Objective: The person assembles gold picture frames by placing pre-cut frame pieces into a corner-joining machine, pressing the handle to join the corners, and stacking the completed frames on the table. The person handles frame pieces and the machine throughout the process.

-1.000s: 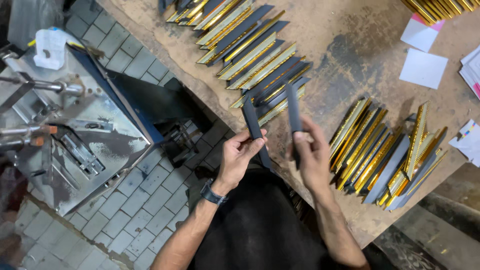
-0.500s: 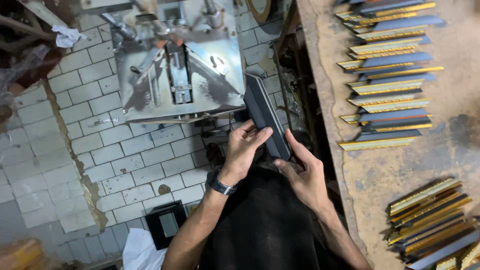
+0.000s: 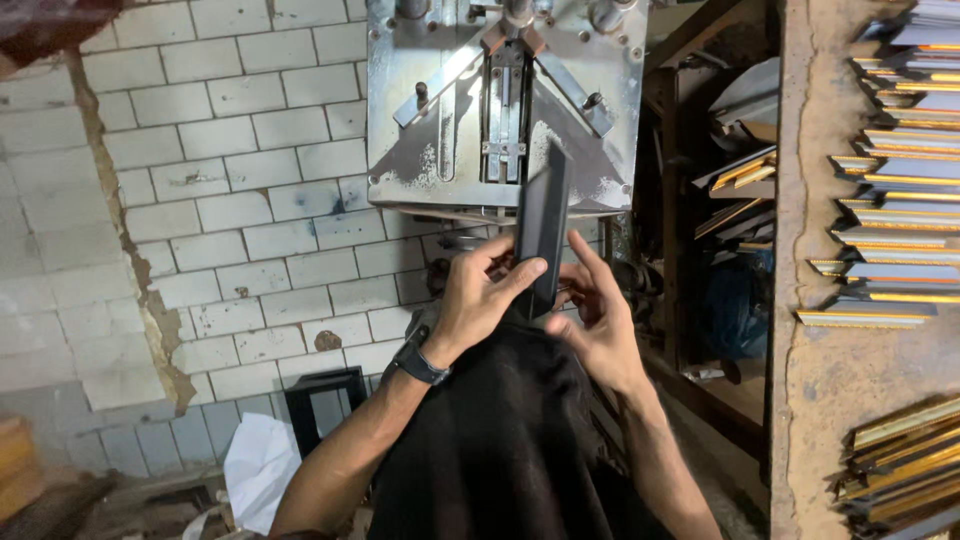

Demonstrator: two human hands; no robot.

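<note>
Fingers of both hands are closed on one dark moulding strip — I read it as a single flat stack, though I cannot tell whether two pieces lie together. Left hand wraps the strip's lower end from the left, thumb across its face, a dark wristwatch just behind. Right hand meets it from the right, fingertips touching the same lower end. Strip stands nearly upright, rising beyond the fingertips. Past its top end sits a grey metal corner-joining machine on the pale tiled floor. Well to the right of the fingers — a wooden workbench carrying rows of gold-edged mouldings.
</note>
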